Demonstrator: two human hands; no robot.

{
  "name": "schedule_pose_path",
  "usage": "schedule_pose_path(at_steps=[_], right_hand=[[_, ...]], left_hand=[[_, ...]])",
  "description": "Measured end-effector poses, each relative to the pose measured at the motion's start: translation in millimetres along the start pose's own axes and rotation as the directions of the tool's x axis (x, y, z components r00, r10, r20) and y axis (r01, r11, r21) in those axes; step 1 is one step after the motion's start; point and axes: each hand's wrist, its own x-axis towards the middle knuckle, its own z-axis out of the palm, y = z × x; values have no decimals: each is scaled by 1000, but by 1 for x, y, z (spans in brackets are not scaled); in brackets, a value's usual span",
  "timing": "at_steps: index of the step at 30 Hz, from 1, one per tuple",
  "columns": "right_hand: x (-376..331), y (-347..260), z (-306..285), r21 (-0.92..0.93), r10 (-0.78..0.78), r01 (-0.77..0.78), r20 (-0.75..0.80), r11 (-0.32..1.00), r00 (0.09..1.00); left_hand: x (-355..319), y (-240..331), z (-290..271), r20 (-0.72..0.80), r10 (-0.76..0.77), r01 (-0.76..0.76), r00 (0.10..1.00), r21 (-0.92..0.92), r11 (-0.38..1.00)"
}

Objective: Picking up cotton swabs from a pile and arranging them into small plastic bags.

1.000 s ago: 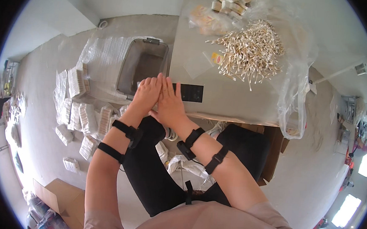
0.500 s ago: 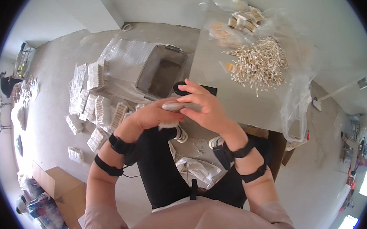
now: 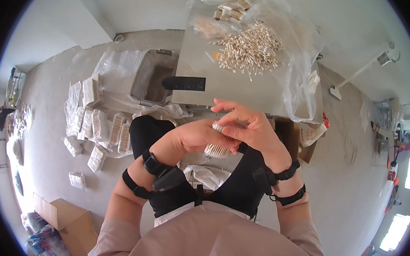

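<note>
A bundle of cotton swabs (image 3: 216,151) is upheld between my two hands above my lap, its white tips showing at top and bottom. My left hand (image 3: 200,136) wraps round the bundle's middle from the left, fingers curled across it. From the right, my right hand (image 3: 249,126) touches the upper end with thumb and fingertips, its other fingers partly stretched out. Part of the bundle is hidden behind my fingers. Ahead on the grey table (image 3: 190,61) lies a large heap of loose cotton swabs (image 3: 254,49).
Packed swab bundles (image 3: 233,10) lie at the table's far end, beside clear plastic film (image 3: 296,91). A black strip-shaped object (image 3: 186,83) overhangs the table's left edge near a grey bin (image 3: 137,84). Several white packs (image 3: 99,124) rest on the floor; a cardboard box (image 3: 75,221) stands lower left.
The view has shifted, so the table appears farther left. My hands have come closer to my body with the bundle, which now shows its tips more plainly.
</note>
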Motion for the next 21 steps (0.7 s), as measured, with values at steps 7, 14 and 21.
schedule_pose_path(at_steps=[7,14,21], right_hand=[[-21,-11,-2,-22,-90,90,1,996,996],[-28,-24,-3,-34,-12,14,72,999,997],[-28,-21,5,167,129,-121,-40,979,991]], left_hand=[[1,-1,26,32,-8,7,999,17,1000],[-6,-9,32,84,32,-25,996,-76,997],[-6,-5,33,19,37,-36,999,-48,998]])
